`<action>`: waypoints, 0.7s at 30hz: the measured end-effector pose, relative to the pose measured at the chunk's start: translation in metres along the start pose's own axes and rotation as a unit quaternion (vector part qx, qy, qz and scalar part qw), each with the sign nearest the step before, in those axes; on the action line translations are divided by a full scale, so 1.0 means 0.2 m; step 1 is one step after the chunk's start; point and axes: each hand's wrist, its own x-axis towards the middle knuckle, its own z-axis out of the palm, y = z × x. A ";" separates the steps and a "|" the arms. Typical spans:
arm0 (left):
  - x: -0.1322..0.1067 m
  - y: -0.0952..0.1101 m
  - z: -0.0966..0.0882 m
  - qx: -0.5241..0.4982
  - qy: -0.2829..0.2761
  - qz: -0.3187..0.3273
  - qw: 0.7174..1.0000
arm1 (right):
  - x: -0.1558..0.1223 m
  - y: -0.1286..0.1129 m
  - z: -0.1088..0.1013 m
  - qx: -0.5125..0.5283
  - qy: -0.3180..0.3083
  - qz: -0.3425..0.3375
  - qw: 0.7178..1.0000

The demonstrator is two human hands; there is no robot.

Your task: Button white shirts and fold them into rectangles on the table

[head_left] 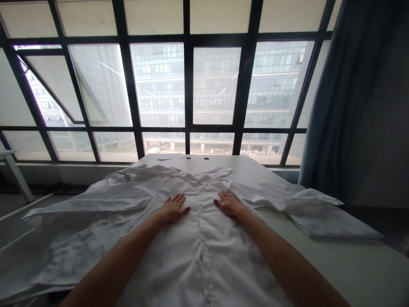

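Note:
A white button-front shirt (200, 238) lies spread face up on the table, its collar at the far end and its row of buttons running down the middle toward me. Wrinkles show across the cloth. My left hand (173, 208) rests flat on the left chest of the shirt, fingers stretched out. Just right of the buttons my right hand (228, 203) presses flat on the fabric, its fingers also extended. The right sleeve (287, 196) reaches out over the table's right side. Neither hand grips anything.
The white table (326, 256) has two dark round holes near its far edge. More white cloth (86, 238) is heaped on the left. Folded white fabric (335, 221) lies at the right edge. Beyond stand windows with dark frames (188, 85) and a blue-grey curtain (332, 111).

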 end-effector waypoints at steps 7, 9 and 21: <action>-0.04 0.02 0.01 0.008 0.026 -0.015 1.000 | -0.04 -0.03 -0.05 -0.050 0.033 0.022 0.998; -0.06 0.07 0.00 0.006 0.026 -0.021 0.999 | -0.10 -0.08 -0.05 -0.060 0.032 -0.001 0.998; -0.24 0.35 0.00 -0.040 -0.012 0.228 0.973 | -0.11 0.19 -0.07 0.016 0.116 0.104 0.988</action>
